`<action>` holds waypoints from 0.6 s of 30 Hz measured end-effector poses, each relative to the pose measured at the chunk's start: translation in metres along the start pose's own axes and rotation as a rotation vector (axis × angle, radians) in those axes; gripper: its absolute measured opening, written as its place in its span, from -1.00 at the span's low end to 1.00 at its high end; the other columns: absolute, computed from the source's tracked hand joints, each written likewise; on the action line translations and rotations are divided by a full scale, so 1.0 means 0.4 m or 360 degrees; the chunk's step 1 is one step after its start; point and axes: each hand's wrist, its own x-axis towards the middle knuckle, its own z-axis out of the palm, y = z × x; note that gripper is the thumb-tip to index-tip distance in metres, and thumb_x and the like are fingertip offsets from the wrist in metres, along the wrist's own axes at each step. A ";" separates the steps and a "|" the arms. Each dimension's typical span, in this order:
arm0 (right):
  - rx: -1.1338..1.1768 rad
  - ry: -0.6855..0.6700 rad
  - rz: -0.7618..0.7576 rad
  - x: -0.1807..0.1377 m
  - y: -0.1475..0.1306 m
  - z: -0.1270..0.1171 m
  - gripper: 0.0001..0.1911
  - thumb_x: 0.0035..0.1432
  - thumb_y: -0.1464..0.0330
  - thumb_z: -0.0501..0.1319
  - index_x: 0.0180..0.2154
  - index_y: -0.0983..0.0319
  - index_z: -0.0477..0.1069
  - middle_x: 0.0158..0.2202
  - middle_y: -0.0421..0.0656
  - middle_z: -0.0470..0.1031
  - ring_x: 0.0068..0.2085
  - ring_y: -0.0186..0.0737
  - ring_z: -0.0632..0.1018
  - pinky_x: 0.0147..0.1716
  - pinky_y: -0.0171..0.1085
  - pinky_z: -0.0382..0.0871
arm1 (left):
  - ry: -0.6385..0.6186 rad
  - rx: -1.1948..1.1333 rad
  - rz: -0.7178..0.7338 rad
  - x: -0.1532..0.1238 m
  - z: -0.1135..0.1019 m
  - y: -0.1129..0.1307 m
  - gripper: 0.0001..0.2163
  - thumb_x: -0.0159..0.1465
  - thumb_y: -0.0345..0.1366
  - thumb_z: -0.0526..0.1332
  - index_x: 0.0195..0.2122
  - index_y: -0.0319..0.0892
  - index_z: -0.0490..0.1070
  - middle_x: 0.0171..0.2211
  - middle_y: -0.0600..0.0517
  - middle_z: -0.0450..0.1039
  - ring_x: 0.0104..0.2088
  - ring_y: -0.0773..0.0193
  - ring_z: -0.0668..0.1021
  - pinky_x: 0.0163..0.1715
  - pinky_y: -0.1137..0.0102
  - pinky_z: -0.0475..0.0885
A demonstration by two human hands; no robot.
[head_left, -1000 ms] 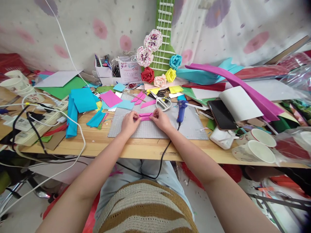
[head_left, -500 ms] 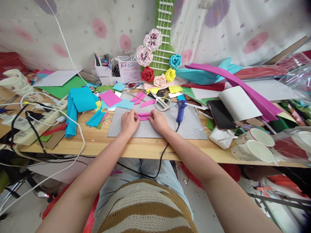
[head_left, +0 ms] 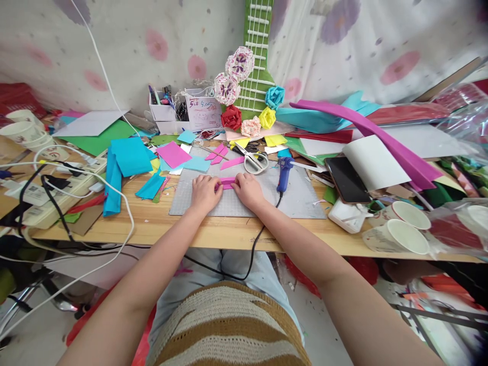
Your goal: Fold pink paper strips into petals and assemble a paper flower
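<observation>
A folded strip of magenta paper (head_left: pixel 227 183) lies across the grey cutting mat (head_left: pixel 301 203), gripped at both ends. Its left end is under the closed fingers of my left hand (head_left: pixel 206 192). The closed fingers of my right hand (head_left: pixel 247 189) press on the other end. Just beyond the hands are scissors (head_left: pixel 256 163) with pale handles and several cut magenta pieces (head_left: pixel 232 162). To the right of my right hand, a blue glue gun (head_left: pixel 283 175) stands on the mat.
Left of the mat are blue paper sheets (head_left: pixel 130 156) and a power strip (head_left: pixel 64 192) with tangled cables. On the right sit a phone (head_left: pixel 346 179), a white box (head_left: pixel 346 216) and paper cups (head_left: pixel 407 238). A green guitar-shaped craft (head_left: pixel 259 71) with paper flowers stands behind.
My left hand has shifted slightly right along the strip. The strip's raised fold now looks flatter and narrower. My right hand has hardly moved.
</observation>
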 end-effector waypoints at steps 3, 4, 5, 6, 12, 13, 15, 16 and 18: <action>-0.0020 0.0131 -0.0062 -0.004 0.000 -0.003 -0.84 0.15 0.30 0.12 -0.26 0.25 0.34 -0.19 -0.02 0.34 -0.12 -0.08 0.33 -0.16 -0.21 0.23 | 0.0002 0.0001 -0.0011 0.005 0.004 0.003 -0.84 0.18 -0.13 0.14 -0.36 -0.09 0.39 -0.33 -0.03 0.42 -0.15 0.07 0.35 -0.16 0.22 0.16; -0.0014 0.0172 -0.0075 -0.005 -0.002 -0.004 -0.83 0.13 0.30 0.14 -0.25 0.25 0.34 -0.17 -0.01 0.33 -0.11 -0.06 0.31 -0.15 -0.19 0.23 | 0.0001 -0.0004 -0.0025 0.007 0.006 0.003 -0.83 0.17 -0.12 0.16 -0.37 -0.09 0.39 -0.33 -0.03 0.41 -0.14 0.07 0.34 -0.15 0.22 0.16; 0.0000 0.0205 -0.0086 -0.006 -0.003 -0.005 -0.81 0.11 0.29 0.16 -0.24 0.26 0.34 -0.16 0.00 0.31 -0.11 -0.04 0.30 -0.14 -0.18 0.23 | 0.0003 -0.0012 -0.0042 0.008 0.008 0.003 -0.83 0.16 -0.11 0.17 -0.37 -0.09 0.39 -0.32 -0.04 0.40 -0.13 0.06 0.34 -0.14 0.21 0.16; 0.0023 0.0228 -0.0097 -0.006 -0.006 -0.006 -0.78 0.09 0.28 0.18 -0.23 0.26 0.34 -0.15 0.01 0.30 -0.10 -0.03 0.29 -0.13 -0.16 0.23 | 0.0007 -0.0020 -0.0060 0.009 0.009 0.003 -0.83 0.15 -0.11 0.18 -0.37 -0.08 0.40 -0.32 -0.04 0.40 -0.13 0.06 0.33 -0.13 0.21 0.16; 0.0180 0.0287 -0.0162 -0.002 -0.006 -0.002 -0.69 0.04 0.33 0.21 -0.14 0.25 0.30 -0.01 0.05 0.21 0.01 0.03 0.21 -0.01 -0.05 0.17 | 0.0014 -0.0052 -0.0138 0.005 0.009 0.004 -0.85 0.13 -0.13 0.19 -0.35 -0.08 0.39 -0.28 -0.05 0.38 -0.11 0.02 0.33 -0.11 0.17 0.17; 0.0194 0.0292 -0.0155 -0.002 -0.001 -0.001 -0.68 0.04 0.34 0.21 -0.13 0.25 0.30 0.00 0.06 0.20 0.03 0.04 0.20 0.00 -0.04 0.16 | 0.0010 -0.0070 -0.0156 0.004 0.008 0.003 -0.86 0.13 -0.16 0.20 -0.34 -0.08 0.38 -0.28 -0.05 0.38 -0.11 0.02 0.33 -0.11 0.17 0.17; 0.0215 0.0292 -0.0133 -0.003 0.014 0.002 -0.68 0.03 0.36 0.21 -0.12 0.26 0.30 0.01 0.07 0.20 0.04 0.05 0.20 0.02 -0.02 0.15 | 0.0001 -0.0120 -0.0207 0.002 0.006 0.000 -0.88 0.11 -0.23 0.21 -0.32 -0.08 0.36 -0.26 -0.04 0.38 -0.10 0.02 0.33 -0.10 0.18 0.18; 0.0228 0.0285 -0.0119 -0.003 0.022 0.004 -0.68 0.04 0.36 0.20 -0.11 0.25 0.30 0.01 0.07 0.20 0.04 0.05 0.21 0.01 -0.01 0.16 | -0.0005 -0.0148 -0.0237 0.002 0.005 -0.003 -0.87 0.10 -0.25 0.22 -0.32 -0.08 0.35 -0.25 -0.04 0.38 -0.10 0.02 0.33 -0.10 0.18 0.18; 0.0246 0.0269 -0.0105 -0.003 0.040 0.008 -0.68 0.06 0.35 0.19 -0.11 0.24 0.30 0.00 0.07 0.22 0.04 0.06 0.22 -0.02 -0.01 0.18 | -0.0021 -0.0204 -0.0295 0.004 0.006 -0.010 -0.87 0.09 -0.29 0.22 -0.33 -0.08 0.32 -0.25 -0.03 0.38 -0.10 0.03 0.34 -0.10 0.17 0.19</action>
